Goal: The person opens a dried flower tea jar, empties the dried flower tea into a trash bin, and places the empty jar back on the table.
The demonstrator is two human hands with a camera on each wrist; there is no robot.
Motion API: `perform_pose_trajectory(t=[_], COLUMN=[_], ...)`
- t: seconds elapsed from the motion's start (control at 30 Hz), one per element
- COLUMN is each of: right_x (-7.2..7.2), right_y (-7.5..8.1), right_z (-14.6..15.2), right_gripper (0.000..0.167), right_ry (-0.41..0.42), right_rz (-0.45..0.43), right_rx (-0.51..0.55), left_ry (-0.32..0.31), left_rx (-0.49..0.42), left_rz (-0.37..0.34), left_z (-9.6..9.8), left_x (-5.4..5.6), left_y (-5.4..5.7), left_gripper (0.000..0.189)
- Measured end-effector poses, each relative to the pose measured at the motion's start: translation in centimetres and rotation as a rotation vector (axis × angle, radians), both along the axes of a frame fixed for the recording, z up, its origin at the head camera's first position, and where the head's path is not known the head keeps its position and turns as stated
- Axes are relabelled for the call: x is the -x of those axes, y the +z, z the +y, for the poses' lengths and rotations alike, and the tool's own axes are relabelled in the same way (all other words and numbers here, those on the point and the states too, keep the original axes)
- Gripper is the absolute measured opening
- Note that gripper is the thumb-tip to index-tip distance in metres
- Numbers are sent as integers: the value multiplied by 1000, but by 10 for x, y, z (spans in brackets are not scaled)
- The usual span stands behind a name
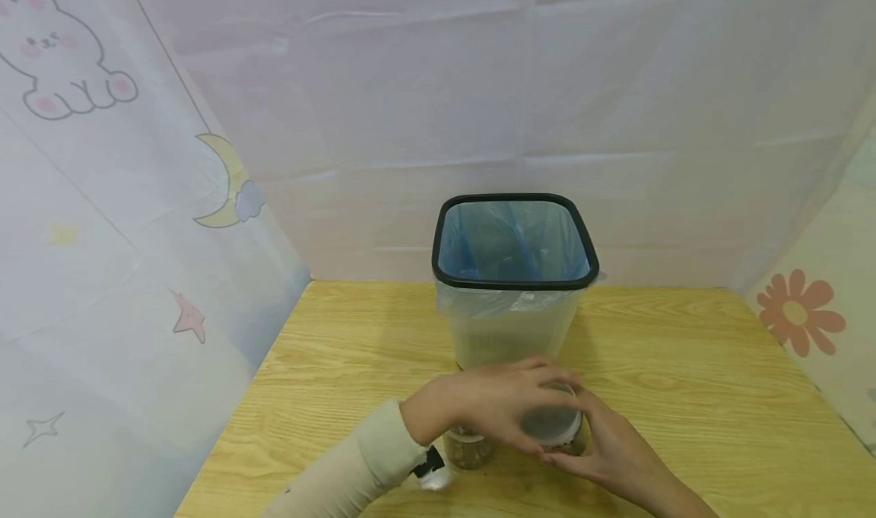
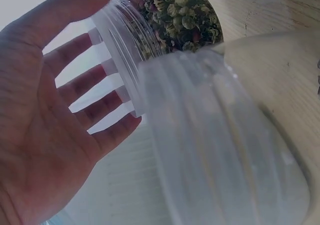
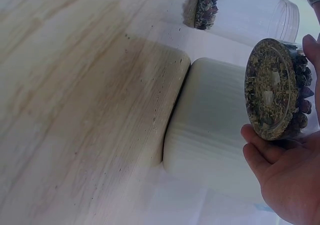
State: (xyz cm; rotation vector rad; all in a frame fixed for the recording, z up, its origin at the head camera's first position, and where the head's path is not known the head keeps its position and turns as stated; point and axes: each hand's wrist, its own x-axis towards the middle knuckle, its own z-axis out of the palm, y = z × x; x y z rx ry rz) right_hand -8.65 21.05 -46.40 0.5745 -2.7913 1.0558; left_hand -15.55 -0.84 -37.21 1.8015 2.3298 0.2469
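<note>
While holding the flower jar [image 3: 272,92] off the bench [image 1: 342,366], about upright, has fingers of the left hand [image 1: 494,401] clamped round its top and of the right hand [image 1: 612,446] lower, from the right; has a second jar [image 1: 468,452] just left, a bin [image 1: 509,326] farther off.

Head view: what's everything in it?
table: 1, yellowish, lower half
bin: 1, whitish, black rim, on table
liner: 1, bluish, inside bin
held jar: 1, clear, in front of bin
other jar: 1, clear, beside held jar
unclear thing: 1, black and white, by other jar
wall sheeting: count unclear, pale, behind
bunny: 1, white, left
moon: 1, yellow, left
stars: 3, yellow, pink, grey, left
flower: 1, orange, right
sleeve: 1, cream, left arm
left hand, right hand: 2, on held jar
</note>
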Motion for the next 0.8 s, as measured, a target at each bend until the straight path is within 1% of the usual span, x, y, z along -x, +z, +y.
perform_pose_trajectory(t=[0.1, 0.17, 0.3, 0.4, 0.5, 0.6, 0.8], right_x=[0, 0, 0, 0, -1, -1, 0], right_y=[0, 0, 1, 1, 1, 1, 2], right_z=[0, 0, 0, 0, 0, 0, 0], right_gripper=[85, 86, 94, 101, 105, 105, 104], right_ry=[5, 4, -2, 1, 13, 18, 9], right_rz=[0, -10, -36, -38, -29, -13, -20], right_rx=[1, 4, 3, -9, -17, -26, -38], left_ry=[9, 18, 37, 56, 90, 139, 231], left_rx=[21, 32, 36, 28, 18, 13, 42], left_rz=[-1, 9, 46, 75, 105, 131, 156], left_z=[1, 2, 2, 2, 3, 4, 6], left_x=[-1, -1, -1, -2, -4, -8, -14], left_y=[0, 0, -2, -3, -4, -3, -2], left_gripper=[78, 76, 74, 73, 74, 74, 74])
